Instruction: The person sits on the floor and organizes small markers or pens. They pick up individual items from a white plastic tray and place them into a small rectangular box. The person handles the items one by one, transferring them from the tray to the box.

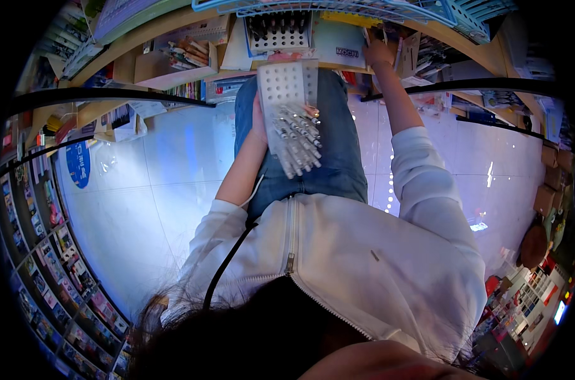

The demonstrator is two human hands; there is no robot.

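My left hand (259, 118) grips a white pen display holder (281, 83) with rows of round holes, above my lap. Several clear and silver pens (297, 137) lie in a bundle against its lower part, pointing towards me. My right hand (378, 53) reaches to the shelf at the upper right, beside a pale panel bearing writing (339, 42). Its fingertips are at some narrow items, too small to tell whether it grips one. Straight ahead on the shelf stands another white holder with holes (280, 40), with dark pens in its back rows.
A box of pens (178, 69) stands on the shelf to the left, and more pens (427, 59) to the right. A blue wire basket (325, 5) hangs over the shelf's front. Dark curved bars (111, 95) cross both sides. A rack of small packets (59, 280) stands at lower left.
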